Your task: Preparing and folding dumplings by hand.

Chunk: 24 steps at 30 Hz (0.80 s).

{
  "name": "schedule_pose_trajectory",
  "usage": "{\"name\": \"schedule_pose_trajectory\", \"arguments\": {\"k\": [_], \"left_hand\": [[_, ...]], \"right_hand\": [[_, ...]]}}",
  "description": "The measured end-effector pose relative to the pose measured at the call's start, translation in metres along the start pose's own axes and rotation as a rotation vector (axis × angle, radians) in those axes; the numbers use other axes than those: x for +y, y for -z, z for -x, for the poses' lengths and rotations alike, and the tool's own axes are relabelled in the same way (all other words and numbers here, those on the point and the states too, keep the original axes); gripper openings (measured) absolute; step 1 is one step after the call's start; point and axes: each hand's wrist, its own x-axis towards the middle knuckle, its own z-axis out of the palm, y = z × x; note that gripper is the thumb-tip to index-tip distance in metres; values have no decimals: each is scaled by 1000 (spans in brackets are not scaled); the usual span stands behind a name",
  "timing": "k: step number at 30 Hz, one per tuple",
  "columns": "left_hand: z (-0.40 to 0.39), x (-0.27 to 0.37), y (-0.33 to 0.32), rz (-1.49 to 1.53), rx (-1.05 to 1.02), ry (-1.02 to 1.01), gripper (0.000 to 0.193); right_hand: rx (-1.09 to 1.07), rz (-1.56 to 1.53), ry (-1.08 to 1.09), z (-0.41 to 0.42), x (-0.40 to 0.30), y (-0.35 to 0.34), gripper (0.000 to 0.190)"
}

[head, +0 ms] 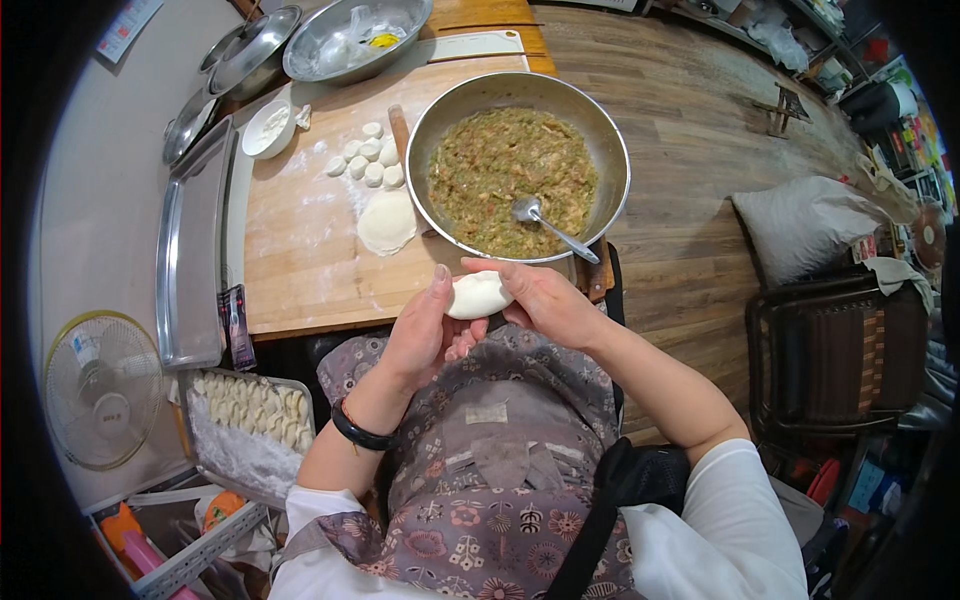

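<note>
My left hand (429, 326) and my right hand (551, 300) hold a plump white dough dumpling (480, 294) between them, above the board's near edge. Just beyond it stands a large metal bowl of chopped filling (514, 172), with a metal spoon (553, 229) resting in it. Left of the bowl, a flat round dough wrapper (387, 223) lies on the floured wooden board (307, 247). Several small dough pieces (373, 174) are grouped behind the wrapper. A wooden rolling pin (398, 129) lies partly hidden by the bowl.
A white bowl of flour (268, 129) and an empty metal tray (193, 247) are at the left. Lower left, a tray of shaped dumplings (251, 409) sits near a fan (103, 390). A large metal basin (356, 37) stands at the back; a folding chair (836, 352) is at the right.
</note>
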Motion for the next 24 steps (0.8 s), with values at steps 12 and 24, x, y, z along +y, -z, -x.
{"name": "schedule_pose_trajectory", "arguments": {"k": [12,24], "left_hand": [[12,0,3,-315,-207,-57,62],[21,8,-16,-706,-39,-448,46]], "right_hand": [[-135,148,-38,9,-18,-4,46],[99,403,513,0,-8,-20,36]]}}
